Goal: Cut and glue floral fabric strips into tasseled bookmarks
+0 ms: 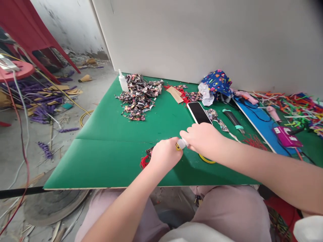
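My left hand (165, 154) is closed around a small white bottle (181, 144) with a yellow-and-black label. My right hand (202, 139) pinches the bottle's white top end; most of the bottle is hidden in my fingers. Beside my left hand lies a dark patterned fabric piece with a red tassel (144, 162), partly covered by the hand. Beyond my right hand rests a white-edged phone (199, 113) with a dark screen. A yellow curved rim (207, 160) shows under my right wrist; what it belongs to is hidden.
A pile of patterned fabric pieces (141, 95) and a white nozzle bottle (123, 82) stand at the green table's (101, 154) far left. To the right are a utility knife (233, 121), blue printed cloth (217, 84), pink glue gun (248, 97), purple box (287, 136) and colourful sticks (300, 107).
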A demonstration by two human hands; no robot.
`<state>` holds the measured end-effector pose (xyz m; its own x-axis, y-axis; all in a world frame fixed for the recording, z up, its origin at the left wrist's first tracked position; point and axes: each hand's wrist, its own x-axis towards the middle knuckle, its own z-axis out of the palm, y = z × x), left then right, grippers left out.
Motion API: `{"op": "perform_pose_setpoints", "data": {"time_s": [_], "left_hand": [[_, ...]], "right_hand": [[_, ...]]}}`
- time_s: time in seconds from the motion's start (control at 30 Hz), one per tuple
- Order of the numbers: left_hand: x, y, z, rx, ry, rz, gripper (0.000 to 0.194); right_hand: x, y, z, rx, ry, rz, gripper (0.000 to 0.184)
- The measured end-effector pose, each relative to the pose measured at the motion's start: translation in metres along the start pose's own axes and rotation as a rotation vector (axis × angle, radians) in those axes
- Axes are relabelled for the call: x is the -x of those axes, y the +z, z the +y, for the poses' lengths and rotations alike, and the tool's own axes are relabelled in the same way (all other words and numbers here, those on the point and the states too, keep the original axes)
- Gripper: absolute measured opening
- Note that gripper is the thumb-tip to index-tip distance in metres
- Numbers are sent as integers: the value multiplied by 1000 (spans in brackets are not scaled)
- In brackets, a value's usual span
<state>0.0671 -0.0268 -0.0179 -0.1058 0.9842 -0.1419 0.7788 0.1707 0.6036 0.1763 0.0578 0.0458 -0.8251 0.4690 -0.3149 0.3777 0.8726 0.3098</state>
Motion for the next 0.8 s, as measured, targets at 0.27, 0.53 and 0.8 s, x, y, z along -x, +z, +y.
{"op": "perform_pose_setpoints", "data": {"time_s": [0.27, 0.53, 0.8], "left_hand": [[3, -11, -1, 50, 89, -83, 11], [9, 0, 7, -191, 35, 85, 34], [7, -11, -3, -88, 62, -70, 8]], "right_hand": [[4, 2, -5, 44, -168, 193, 25], [-13, -7, 18, -321, -238, -468, 30], [4, -5, -4, 77, -102, 98, 21]]}}
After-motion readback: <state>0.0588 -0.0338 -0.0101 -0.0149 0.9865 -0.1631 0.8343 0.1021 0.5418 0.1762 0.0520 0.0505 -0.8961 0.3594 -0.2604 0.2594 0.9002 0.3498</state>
